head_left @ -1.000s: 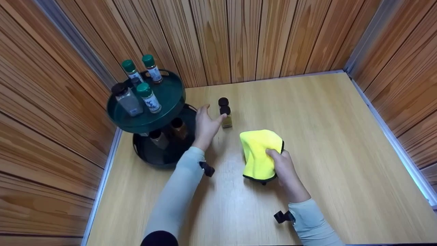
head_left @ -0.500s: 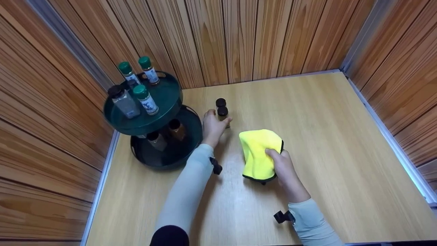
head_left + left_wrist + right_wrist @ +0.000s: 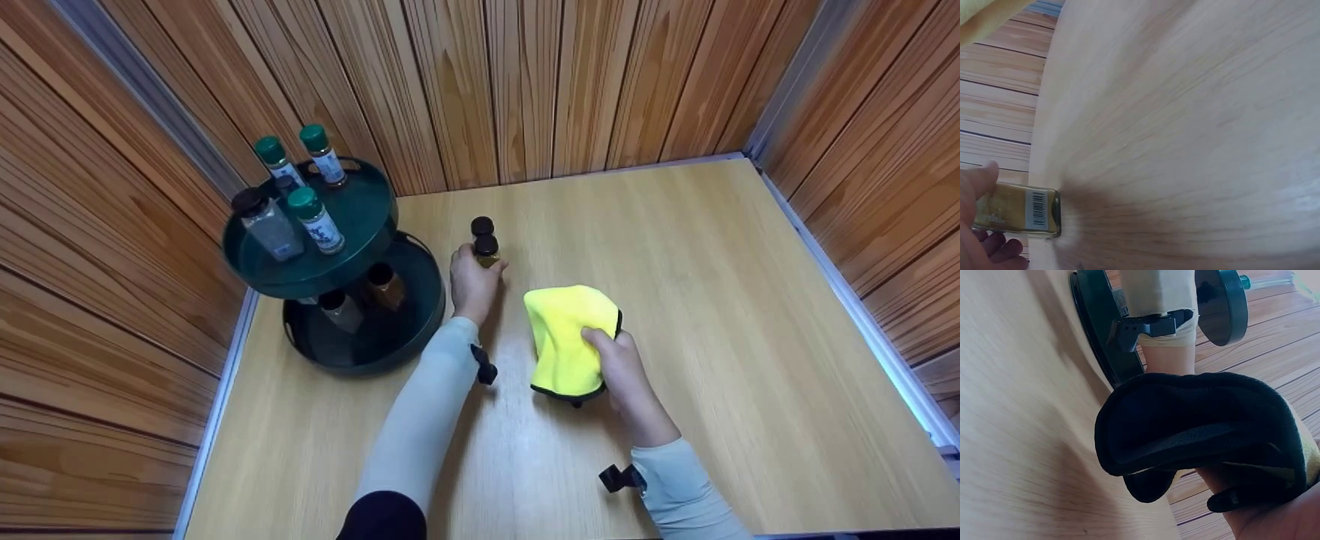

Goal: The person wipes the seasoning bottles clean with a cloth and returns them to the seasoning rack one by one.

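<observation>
My left hand (image 3: 474, 286) grips a small spice jar (image 3: 487, 261) with a black cap, thumb on one side and fingers on the other. In the left wrist view the jar (image 3: 1008, 209) shows yellowish contents and a barcode label, its base at or close to the tabletop. Right behind it stands a second black-capped jar (image 3: 482, 226), mostly hidden. My right hand (image 3: 624, 371) holds a folded bright yellow cloth (image 3: 564, 337) with black edging, thumb on top. The right wrist view shows the cloth's dark underside (image 3: 1185, 416); the fingers beneath are largely covered.
A dark green two-tier round rack (image 3: 367, 247) stands on the left. Its upper tray bears several green-capped bottles (image 3: 324, 229) and a black-capped jar (image 3: 274, 229); black-capped jars (image 3: 386, 289) sit on the lower tray. Wood-panelled walls (image 3: 600, 82) enclose the table (image 3: 712, 300).
My left hand has moved right from beside the rack to the front black-capped jar, and its fingers have closed round it. The right hand and yellow cloth stay almost still.
</observation>
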